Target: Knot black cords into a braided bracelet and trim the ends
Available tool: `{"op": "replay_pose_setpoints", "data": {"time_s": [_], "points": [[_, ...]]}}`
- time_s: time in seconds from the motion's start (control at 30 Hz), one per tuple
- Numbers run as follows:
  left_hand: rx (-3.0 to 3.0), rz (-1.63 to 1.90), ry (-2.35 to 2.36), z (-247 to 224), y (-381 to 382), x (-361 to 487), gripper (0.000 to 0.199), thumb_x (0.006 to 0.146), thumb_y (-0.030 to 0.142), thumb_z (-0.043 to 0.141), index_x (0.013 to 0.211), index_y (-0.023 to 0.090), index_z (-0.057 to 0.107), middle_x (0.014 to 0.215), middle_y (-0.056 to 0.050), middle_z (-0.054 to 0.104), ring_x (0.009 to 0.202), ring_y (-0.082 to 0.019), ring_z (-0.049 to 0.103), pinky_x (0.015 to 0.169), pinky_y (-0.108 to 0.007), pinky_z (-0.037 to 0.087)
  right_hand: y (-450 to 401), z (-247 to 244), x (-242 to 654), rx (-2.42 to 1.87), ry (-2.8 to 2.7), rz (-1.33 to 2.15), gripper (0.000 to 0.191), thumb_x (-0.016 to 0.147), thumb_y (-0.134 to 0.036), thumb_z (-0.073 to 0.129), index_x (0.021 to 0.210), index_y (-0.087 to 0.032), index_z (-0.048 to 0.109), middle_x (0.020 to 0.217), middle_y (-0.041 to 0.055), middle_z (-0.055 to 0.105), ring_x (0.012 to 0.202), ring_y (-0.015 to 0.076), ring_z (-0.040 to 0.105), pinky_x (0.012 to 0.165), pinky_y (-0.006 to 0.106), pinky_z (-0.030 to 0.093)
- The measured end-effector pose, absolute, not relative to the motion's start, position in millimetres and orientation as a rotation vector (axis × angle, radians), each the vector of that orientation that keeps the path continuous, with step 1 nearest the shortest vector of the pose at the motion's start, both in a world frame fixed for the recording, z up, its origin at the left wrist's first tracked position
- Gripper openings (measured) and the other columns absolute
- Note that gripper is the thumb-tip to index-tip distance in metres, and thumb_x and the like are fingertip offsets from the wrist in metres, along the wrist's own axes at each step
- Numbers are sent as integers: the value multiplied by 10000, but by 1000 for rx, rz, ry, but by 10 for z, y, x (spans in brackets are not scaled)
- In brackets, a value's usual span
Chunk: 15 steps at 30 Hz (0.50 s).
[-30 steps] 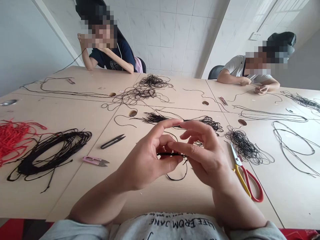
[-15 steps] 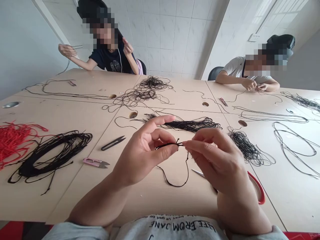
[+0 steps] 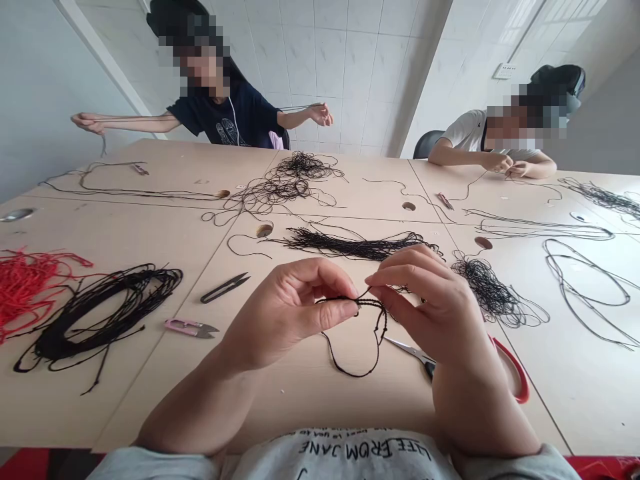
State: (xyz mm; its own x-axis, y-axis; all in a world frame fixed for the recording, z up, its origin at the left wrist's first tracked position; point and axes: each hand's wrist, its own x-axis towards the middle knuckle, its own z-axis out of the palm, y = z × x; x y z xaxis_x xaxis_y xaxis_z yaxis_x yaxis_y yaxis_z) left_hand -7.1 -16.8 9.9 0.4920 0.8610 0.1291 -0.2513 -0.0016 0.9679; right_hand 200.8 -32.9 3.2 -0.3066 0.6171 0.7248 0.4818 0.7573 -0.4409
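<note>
Between my hands is a thin black braided cord, hanging in a loop above the table with small knots along it. My left hand pinches the cord between thumb and index finger. Close beside it, my right hand grips a short end of the same cord between thumb and fingertips and draws it up at a slant. Part of the cord is hidden behind the fingers. Below my right hand lie scissors with red handles, partly covered by my wrist.
Behind my hands lies a bundle of black cords. To the left are black thread snips, pink snips, a coil of black cord and red cords. Two people sit across the table, handling cords.
My left index finger has curled down onto the cord. My right hand has shifted its pinch to a cord end, and another loop now hangs. The left co-worker has spread both arms wide.
</note>
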Motion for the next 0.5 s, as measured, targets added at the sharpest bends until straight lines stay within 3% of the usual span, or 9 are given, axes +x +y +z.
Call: {"op": "replay_pose_setpoints", "data": {"time_s": [0.23, 0.37, 0.5], "points": [[1161, 964, 540, 50, -127, -100, 150, 768, 80, 852, 789, 214, 788, 730, 34, 696, 659, -42, 610, 616, -85, 530, -244, -51, 1902, -642, -1334, 1407, 98, 819, -241, 846, 799, -225, 751, 716, -29, 698, 620, 84, 603, 571, 206, 500], [1125, 1001, 523, 50, -111, -76, 149, 754, 80, 869, 766, 206, 790, 710, 37, 705, 644, -36, 613, 608, -78, 526, -217, -77, 1853, -598, -1154, 1535, 126, 763, -268, 899, 783, -234, 779, 746, -16, 726, 700, 95, 653, 672, 217, 558], [1096, 1016, 533, 55, -117, -63, 140, 743, 101, 885, 740, 201, 788, 683, 37, 698, 628, -35, 595, 596, -81, 513, -233, -90, 1851, -662, -1198, 1398, 112, 759, -248, 897, 784, -240, 789, 701, -17, 703, 626, 88, 583, 564, 196, 490]]}}
